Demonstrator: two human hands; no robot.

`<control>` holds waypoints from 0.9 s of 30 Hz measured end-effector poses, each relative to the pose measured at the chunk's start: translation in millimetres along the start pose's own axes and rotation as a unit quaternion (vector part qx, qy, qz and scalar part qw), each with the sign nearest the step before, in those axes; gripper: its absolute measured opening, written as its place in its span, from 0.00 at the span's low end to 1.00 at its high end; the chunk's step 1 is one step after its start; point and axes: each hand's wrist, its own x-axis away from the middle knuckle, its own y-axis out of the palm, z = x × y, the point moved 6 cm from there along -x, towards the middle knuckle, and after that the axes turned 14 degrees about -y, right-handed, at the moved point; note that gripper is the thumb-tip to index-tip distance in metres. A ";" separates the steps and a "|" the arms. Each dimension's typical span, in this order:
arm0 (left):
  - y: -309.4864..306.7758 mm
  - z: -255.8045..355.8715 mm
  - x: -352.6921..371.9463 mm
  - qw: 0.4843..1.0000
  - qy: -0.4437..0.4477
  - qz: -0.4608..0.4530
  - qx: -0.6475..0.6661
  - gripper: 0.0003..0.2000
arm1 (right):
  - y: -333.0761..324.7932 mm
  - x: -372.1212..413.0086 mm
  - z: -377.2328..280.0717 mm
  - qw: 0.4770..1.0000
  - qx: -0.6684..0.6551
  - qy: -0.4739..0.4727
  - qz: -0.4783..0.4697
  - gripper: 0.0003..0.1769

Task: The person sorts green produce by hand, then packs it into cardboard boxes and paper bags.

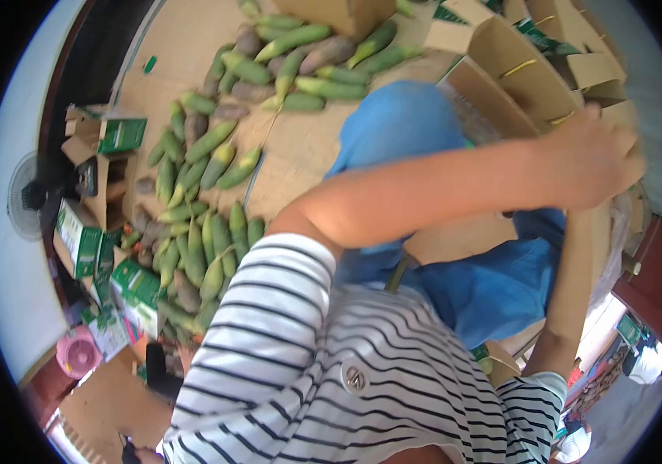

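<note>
My left arm crosses in front of me to the right, and my left hand (590, 162) is blurred beside the open cardboard boxes (528, 66). Whether its fingers hold anything is unclear. My right forearm rises at the right and ends behind my left hand, so my right hand is hidden or merged with it. Many long green vegetables (211, 141), with some purplish ones (327, 52) among them, lie on flat cardboard (292, 158) ahead and to the left. Blue cloth (400, 124) covers my legs.
Green-and-white boxes (136, 290), some open, stand at the left near a fan (29, 193) and a pink round object (78, 352). Another cardboard box (338, 14) is at the top. Parts of other people show at the lower left and the lower right.
</note>
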 end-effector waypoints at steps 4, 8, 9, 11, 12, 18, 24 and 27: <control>-82.3 -127.3 56.8 0.963 -0.254 -0.078 0.047 0.07 | 66.1 -9.6 35.5 0.978 -0.130 -0.160 0.037 0.21; -191.8 -228.7 211.0 0.890 -0.437 -0.084 -0.100 0.11 | 59.5 -9.4 28.5 0.980 -0.141 -0.141 0.003 0.23; -212.6 -249.0 284.1 0.842 -0.462 -0.165 -0.225 0.14 | 61.1 -9.8 28.3 0.980 -0.140 -0.143 0.005 0.23; -250.5 -253.1 436.6 0.651 -0.528 -0.382 -0.389 0.17 | 64.4 -10.7 31.0 0.980 -0.137 -0.146 0.009 0.23; -265.9 -241.9 508.9 0.577 -0.596 -0.411 -0.378 0.17 | 64.5 -10.3 30.2 0.980 -0.143 -0.141 0.001 0.24; -284.7 -133.9 659.0 0.383 -0.743 -0.424 -0.348 0.26 | 79.7 -14.2 40.9 0.979 -0.151 -0.138 0.019 0.25; -335.7 -138.7 634.5 0.463 -0.636 -0.250 -0.564 0.29 | 83.5 -17.1 43.0 0.977 -0.169 -0.130 0.021 0.25; -360.1 -150.0 628.2 0.398 -0.676 -0.273 -0.557 0.28 | 80.0 -14.5 41.5 0.978 -0.166 -0.126 0.021 0.25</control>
